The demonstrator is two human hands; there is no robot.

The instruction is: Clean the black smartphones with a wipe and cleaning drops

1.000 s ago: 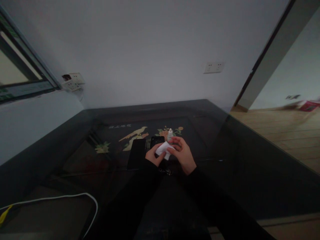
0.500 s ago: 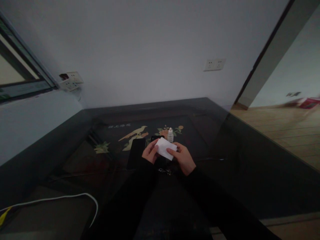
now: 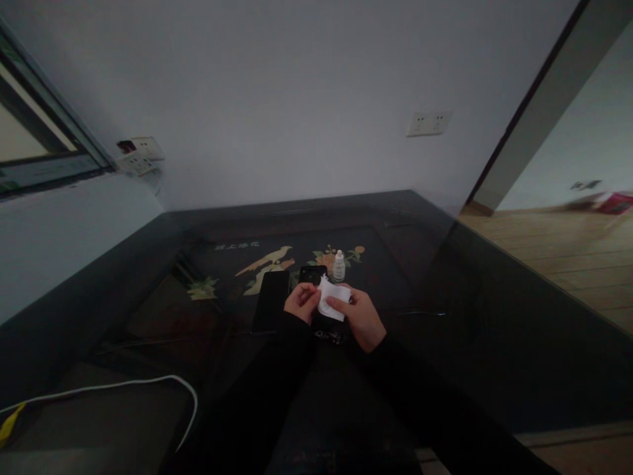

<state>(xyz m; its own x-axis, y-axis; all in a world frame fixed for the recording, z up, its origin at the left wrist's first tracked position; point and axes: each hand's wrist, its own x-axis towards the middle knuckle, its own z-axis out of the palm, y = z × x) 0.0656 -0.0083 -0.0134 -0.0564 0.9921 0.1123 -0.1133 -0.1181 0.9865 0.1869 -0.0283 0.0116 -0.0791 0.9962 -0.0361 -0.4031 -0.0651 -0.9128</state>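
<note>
Both my hands hold a small white cloth or tissue [image 3: 332, 302] over a dark glass-topped table [image 3: 445, 310]. My left hand [image 3: 301, 302] pinches its left edge with closed fingers. My right hand [image 3: 360, 314] grips its right side, thumb on top. Under the cloth lies a black phone [image 3: 311, 274], partly hidden by my hands. A second black phone [image 3: 270, 301] lies flat just left of my left hand. A small white dropper bottle [image 3: 339, 266] stands upright just behind the cloth.
The table shows a bird and flower picture [image 3: 270, 260] under the glass. A white cable [image 3: 123, 389] curves across the near left. Wall sockets [image 3: 428, 123] sit on the back wall, with more sockets [image 3: 134, 155] at the left. Wooden floor [image 3: 558, 251] lies to the right.
The cloth was spread flat between my hands half a second ago; now it is folded or bunched smaller. My hands stayed over the phone.
</note>
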